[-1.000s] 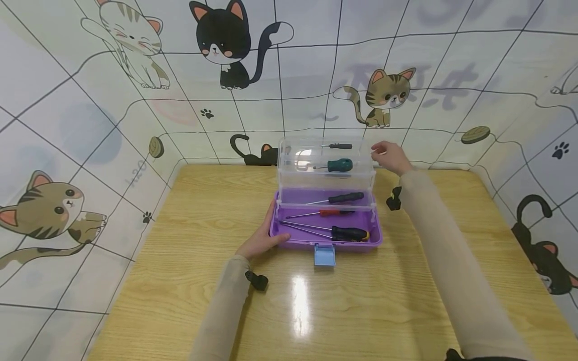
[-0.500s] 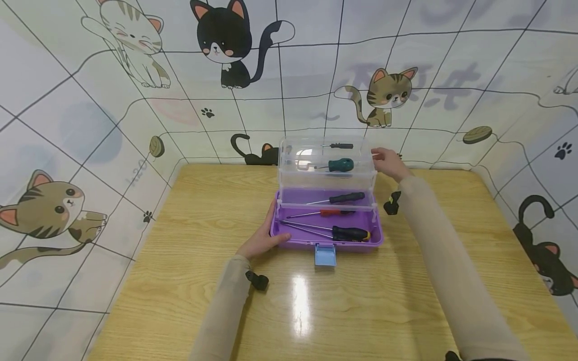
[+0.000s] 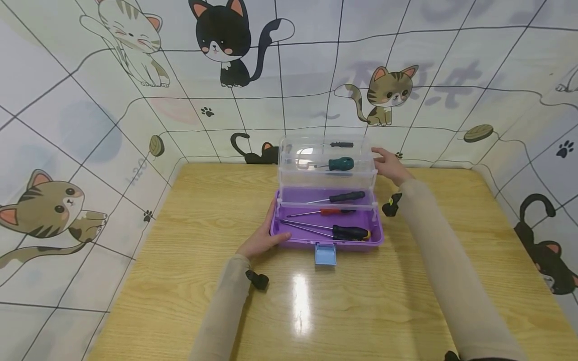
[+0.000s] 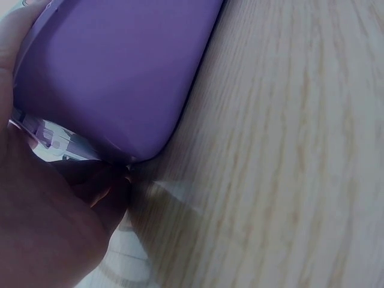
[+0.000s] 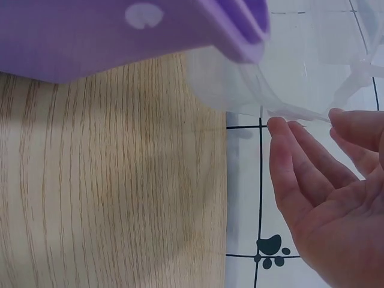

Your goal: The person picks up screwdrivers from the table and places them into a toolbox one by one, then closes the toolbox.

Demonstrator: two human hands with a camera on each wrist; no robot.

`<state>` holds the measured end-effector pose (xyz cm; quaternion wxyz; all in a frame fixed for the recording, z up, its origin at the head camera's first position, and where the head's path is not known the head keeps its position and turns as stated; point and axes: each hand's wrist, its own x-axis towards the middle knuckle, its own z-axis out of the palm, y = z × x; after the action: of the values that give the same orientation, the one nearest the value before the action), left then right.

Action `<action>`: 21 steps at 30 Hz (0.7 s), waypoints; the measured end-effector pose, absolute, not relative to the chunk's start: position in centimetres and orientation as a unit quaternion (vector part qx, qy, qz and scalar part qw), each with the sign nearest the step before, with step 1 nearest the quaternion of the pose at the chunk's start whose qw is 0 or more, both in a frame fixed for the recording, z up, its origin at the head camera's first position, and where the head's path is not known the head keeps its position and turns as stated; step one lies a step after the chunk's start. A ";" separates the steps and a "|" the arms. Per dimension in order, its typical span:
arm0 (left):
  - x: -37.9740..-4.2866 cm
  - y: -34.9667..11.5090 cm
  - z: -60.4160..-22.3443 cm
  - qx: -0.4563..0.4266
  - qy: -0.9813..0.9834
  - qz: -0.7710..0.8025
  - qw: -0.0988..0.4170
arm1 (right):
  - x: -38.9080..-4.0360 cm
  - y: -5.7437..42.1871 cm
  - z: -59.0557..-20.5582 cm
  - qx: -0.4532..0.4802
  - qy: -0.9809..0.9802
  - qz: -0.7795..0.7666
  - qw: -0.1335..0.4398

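A purple toolbox [image 3: 289, 241] stands on the table, its clear lid [image 3: 293, 178] raised towards the wall. My left hand [image 3: 262, 241] grips the box's left end, thumb over the front rim; the left wrist view shows its fingers under shadow beside the purple wall [image 4: 120, 66]. My right hand [image 3: 392, 166] holds the lid's right edge between thumb and fingers [image 5: 282, 153]. In the box lie a black-and-yellow screwdriver [image 3: 349, 233] beside another shaft, a red-handled screwdriver [image 3: 331, 212] and a black screwdriver [image 3: 347, 196]. A green-handled screwdriver [image 3: 340, 164] and a small dark screwdriver [image 3: 341, 145] show at the lid.
A blue latch [image 3: 325, 254] hangs down at the box's front. The wooden table [image 3: 189, 281] ends just behind the box, at a cat-printed wall covering [image 3: 311, 75]. More of that covering stands at both sides.
My right hand has shifted slightly, its fingers reaching further around the lid's right edge. The left hand, the box and the screwdrivers have stayed in place.
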<state>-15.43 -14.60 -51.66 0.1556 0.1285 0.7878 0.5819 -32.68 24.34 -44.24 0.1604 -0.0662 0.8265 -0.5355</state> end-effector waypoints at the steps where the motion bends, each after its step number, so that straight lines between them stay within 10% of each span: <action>1: -15.4 -14.6 -51.7 0.129 0.787 0.583 0.155 | -32.7 24.3 -44.2 -0.068 0.826 -0.537 0.159; 21: -15.6 -14.4 -51.7 0.147 0.766 0.608 0.145 | -31.8 24.2 -42.9 -0.093 0.807 -0.567 0.134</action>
<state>-15.59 -14.43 -51.69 0.1449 0.1474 0.7663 0.6084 -31.83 24.24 -42.86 0.1340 -0.0929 0.8073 -0.5671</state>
